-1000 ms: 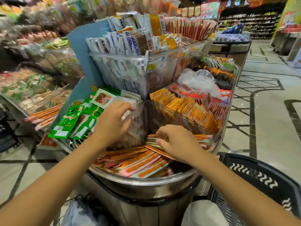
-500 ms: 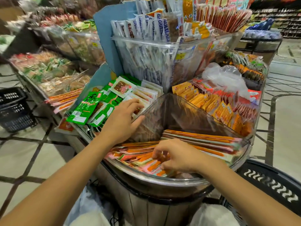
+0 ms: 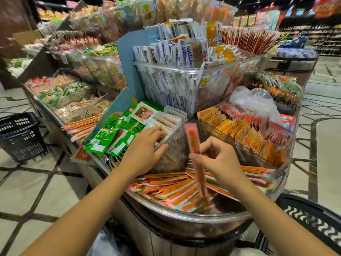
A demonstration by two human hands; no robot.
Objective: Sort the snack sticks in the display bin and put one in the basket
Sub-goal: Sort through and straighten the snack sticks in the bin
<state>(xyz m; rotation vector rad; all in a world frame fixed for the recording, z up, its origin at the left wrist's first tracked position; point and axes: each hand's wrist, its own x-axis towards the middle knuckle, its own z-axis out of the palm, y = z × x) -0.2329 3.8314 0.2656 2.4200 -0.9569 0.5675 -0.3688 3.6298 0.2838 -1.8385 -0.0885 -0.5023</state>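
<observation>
A clear display bin point(image 3: 217, 218) in front of me holds a flat pile of several long snack sticks point(image 3: 173, 189) in pink and orange wrappers. My right hand point(image 3: 219, 159) pinches one snack stick point(image 3: 193, 143) and holds it almost upright above the pile. My left hand point(image 3: 145, 147) rests with spread fingers on the bin's clear left divider, touching white packets behind it. The black basket point(image 3: 311, 220) stands on the floor at the lower right, partly cut off by the frame edge.
Green packets point(image 3: 114, 135) lie left of the bin, yellow and orange packets point(image 3: 245, 130) to the right. A tall clear tub of white stick packs point(image 3: 177, 85) rises behind. Another black basket point(image 3: 20, 135) sits on the tiled floor at far left.
My right hand has closed on one stick and lifted it upright out of the pile. My left hand has stayed on the left divider. The view has shifted left.
</observation>
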